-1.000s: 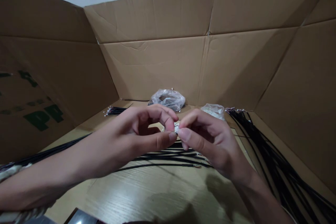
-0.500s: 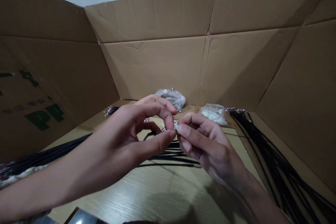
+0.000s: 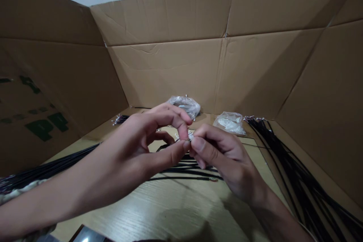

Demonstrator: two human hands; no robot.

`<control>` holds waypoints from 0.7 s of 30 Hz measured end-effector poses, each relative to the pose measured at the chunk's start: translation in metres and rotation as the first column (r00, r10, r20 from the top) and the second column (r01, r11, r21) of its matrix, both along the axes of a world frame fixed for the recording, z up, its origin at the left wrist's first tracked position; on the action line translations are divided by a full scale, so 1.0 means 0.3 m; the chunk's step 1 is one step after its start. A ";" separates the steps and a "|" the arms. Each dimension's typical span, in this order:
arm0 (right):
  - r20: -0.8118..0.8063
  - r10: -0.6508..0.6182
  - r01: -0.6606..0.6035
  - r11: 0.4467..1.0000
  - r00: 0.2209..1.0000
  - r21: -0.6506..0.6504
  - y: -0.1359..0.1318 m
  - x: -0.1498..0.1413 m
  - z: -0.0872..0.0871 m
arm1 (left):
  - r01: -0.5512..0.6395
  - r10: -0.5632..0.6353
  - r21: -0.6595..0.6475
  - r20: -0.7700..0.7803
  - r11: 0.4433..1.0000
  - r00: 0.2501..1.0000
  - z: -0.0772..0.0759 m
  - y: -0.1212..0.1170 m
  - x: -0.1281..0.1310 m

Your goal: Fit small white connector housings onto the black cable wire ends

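Note:
My right hand pinches a small white connector between thumb and forefinger. Thumb and forefinger of my left hand are closed just left of it, on the thin wire ends of a black cable; the wire tips are mostly hidden by the fingers. The two hands meet fingertip to fingertip above the board. Beneath them, several black cables lie side by side, one with bare coloured wire ends showing.
A clear plastic bag and a bag of white connectors sit along the back. Bundles of black cables lie at the right and left. Cardboard walls surround the wooden board. A dark shiny object is at the front edge.
My right thumb and forefinger have shifted slightly and now cover more of the white connector; the other right fingers have curled in. My left hand has hardly moved.

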State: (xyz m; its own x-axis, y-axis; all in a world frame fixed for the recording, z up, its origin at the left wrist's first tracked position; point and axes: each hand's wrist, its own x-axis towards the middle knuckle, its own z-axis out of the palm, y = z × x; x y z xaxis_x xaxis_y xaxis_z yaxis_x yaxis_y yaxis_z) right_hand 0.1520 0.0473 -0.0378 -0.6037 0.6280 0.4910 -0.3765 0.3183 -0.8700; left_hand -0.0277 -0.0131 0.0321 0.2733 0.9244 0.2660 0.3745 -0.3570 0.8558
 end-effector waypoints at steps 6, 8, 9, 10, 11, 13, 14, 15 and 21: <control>-0.156 0.075 -0.101 0.980 0.985 -0.168 0.003 -0.032 -0.026 | -0.016 0.019 0.066 -0.038 0.998 0.999 0.011 0.008 0.018; -0.163 0.092 -0.121 0.977 0.982 -0.176 0.005 -0.031 -0.026 | -0.020 0.024 0.072 -0.056 0.997 0.998 0.013 0.007 0.015; -0.147 0.088 -0.112 0.980 0.985 -0.165 0.006 -0.028 -0.024 | -0.014 0.018 0.064 -0.066 0.998 0.998 0.012 0.006 0.012; -0.120 0.079 -0.093 0.988 0.990 -0.121 0.007 -0.022 -0.020 | -0.010 0.015 0.059 -0.074 0.998 0.997 0.011 0.005 0.008; -0.056 0.061 -0.065 0.996 0.997 -0.058 0.008 -0.015 -0.014 | -0.012 0.017 0.060 -0.082 0.998 0.996 0.008 0.004 0.004; 0.062 -0.064 0.058 0.994 0.996 0.088 0.008 0.004 -0.002 | -0.020 0.026 0.050 -0.119 0.999 0.993 0.002 0.003 -0.005; 0.086 -0.114 0.099 0.983 0.990 0.153 0.008 0.013 0.005 | -0.021 0.027 0.042 -0.141 0.999 0.990 0.000 0.004 -0.010; 0.098 -0.163 0.141 0.968 0.982 0.206 0.007 0.022 0.012 | -0.020 0.025 0.034 -0.156 0.999 0.988 -0.002 0.004 -0.013; 0.144 -0.220 0.164 0.932 0.965 0.323 -0.003 0.048 0.044 | 0.014 -0.012 0.012 -0.149 1.000 0.989 -0.003 0.004 -0.019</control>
State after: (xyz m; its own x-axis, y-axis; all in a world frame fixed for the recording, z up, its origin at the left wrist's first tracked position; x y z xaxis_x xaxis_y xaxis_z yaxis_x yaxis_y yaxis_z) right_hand 0.1663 0.0463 -0.0247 -0.5805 0.5764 0.5751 -0.1322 0.6302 -0.7651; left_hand -0.0334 -0.0120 0.0311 0.3230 0.9172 0.2332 0.4930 -0.3735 0.7858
